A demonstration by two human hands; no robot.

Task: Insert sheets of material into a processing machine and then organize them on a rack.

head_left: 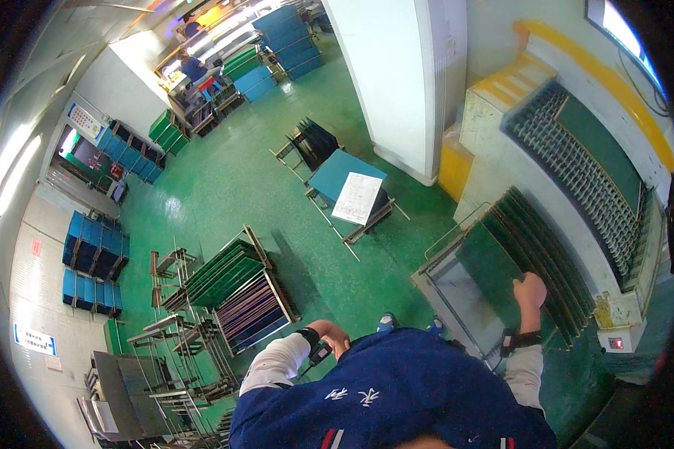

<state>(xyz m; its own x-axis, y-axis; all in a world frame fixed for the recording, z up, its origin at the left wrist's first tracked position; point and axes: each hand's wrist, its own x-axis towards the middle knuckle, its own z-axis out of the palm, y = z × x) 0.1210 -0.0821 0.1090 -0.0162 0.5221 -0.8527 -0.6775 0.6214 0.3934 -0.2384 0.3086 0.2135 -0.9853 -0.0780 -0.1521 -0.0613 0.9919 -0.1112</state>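
Note:
My right hand (530, 290) is closed at the upper edge of a dark green flat panel (494, 258), with the fingers curled around that edge. The panel leans in a metal rack (445, 292) on my right, and several similar panels (550, 273) stand upright behind it, slightly fanned. My left hand (337, 340) hangs close to my waist on the left, bent inward, away from the rack. Its fingers are mostly hidden against my dark blue top, so its grip does not show.
A conveyor machine (577, 179) with rows of rollers carries another green panel beyond the rack. A white pillar (401, 82) stands ahead. Paper sheets (358, 198) lie on a blue-topped cart. Racks of green boards (225, 273) and metal frames stand left. A person (195, 69) sits far off.

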